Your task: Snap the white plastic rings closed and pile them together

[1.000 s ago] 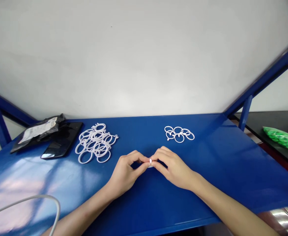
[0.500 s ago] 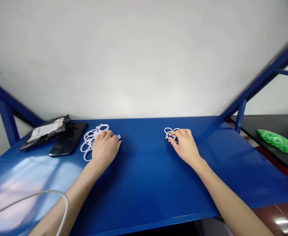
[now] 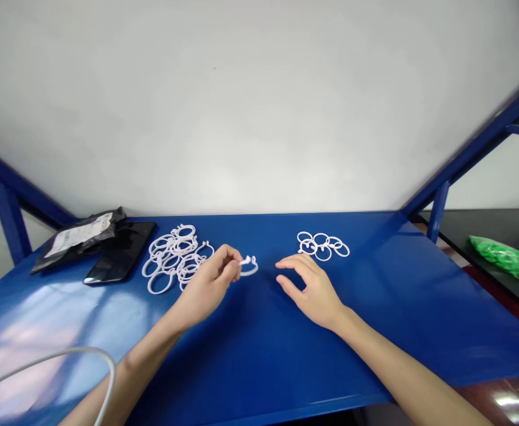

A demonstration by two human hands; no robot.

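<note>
Between the thumb and fingers of my left hand (image 3: 213,282) is a white plastic ring (image 3: 250,270) with small knobs at its end, held above the middle of the table. My right hand (image 3: 311,288) faces it with thumb and fingers apart and nothing in them. Behind my left hand lies a heap of white rings (image 3: 164,260), several of them overlapping; part of it is hidden by that hand. Past my right hand's fingers rests a smaller group of white rings (image 3: 323,245), flat on the blue table (image 3: 259,361).
On the left a black tablet-like slab (image 3: 120,254) lies beside a black plastic packet (image 3: 80,239) with a white label. A white cable (image 3: 64,351) crosses the lower left. Blue frame bars rise at both sides. At right, a bag of green pieces (image 3: 503,257) lies on a dark surface.
My left hand has come away from the heap toward the middle with a ring in it. My right hand has let go at the smaller group and moved nearer, its fingers now apart.
</note>
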